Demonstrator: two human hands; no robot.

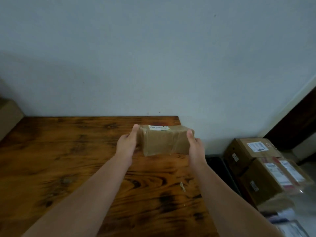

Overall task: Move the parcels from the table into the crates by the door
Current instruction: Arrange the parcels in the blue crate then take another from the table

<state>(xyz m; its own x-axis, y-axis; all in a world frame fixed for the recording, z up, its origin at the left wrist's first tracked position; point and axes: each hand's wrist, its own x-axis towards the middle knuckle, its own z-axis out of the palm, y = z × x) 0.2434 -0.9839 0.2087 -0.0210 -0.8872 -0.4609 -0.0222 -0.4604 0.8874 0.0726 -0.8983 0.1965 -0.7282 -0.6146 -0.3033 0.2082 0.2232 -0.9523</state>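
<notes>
To carry the small brown cardboard parcel wrapped in clear tape (164, 140) well, I think both palms should press evenly on its short ends and keep it level on the way to the crates. The left hand (126, 144) and the right hand (195, 145) are closed on the opposite ends. The parcel sits between them, over the far right corner of the dark wooden table (59, 159); I cannot tell if it is lifted.
</notes>
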